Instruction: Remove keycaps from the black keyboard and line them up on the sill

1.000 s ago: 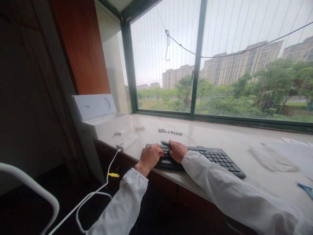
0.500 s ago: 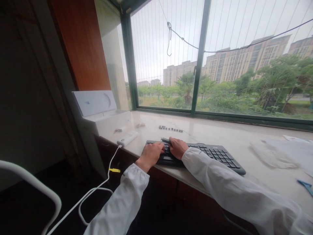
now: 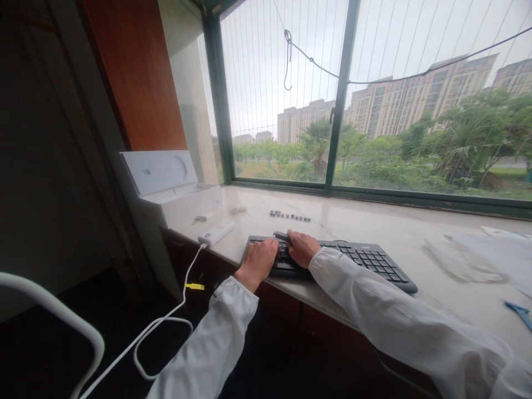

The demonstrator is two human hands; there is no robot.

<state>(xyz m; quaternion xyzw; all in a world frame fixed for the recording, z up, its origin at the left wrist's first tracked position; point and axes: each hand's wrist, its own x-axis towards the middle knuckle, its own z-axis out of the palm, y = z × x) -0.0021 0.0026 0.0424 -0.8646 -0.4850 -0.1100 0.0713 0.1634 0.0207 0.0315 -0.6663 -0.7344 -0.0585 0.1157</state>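
Observation:
A black keyboard (image 3: 372, 263) lies along the front edge of the white marble sill. My left hand (image 3: 258, 260) rests over its left part, fingers curled down at the keys; what the fingertips pinch, if anything, is hidden. Just to the right, my right hand (image 3: 303, 249) is closed around a dark pen-like tool (image 3: 282, 236), whose end sticks out to the left above the keys. Its exact kind is not clear. Behind the keyboard, several loose keycaps (image 3: 291, 216) are lined up on the sill.
An open white box (image 3: 183, 202) stands at the left. Near it lie a white device (image 3: 216, 233) with a plugged-in white cable (image 3: 185, 277) and a small item (image 3: 201, 218). To the right are a crumpled plastic bag (image 3: 461, 260), papers (image 3: 490, 249) and a blue object (image 3: 519, 313).
My left hand has shifted slightly to the right and its fingers are more curled. My right hand keeps its hold on the tool at nearly the same spot. The view has tilted a little.

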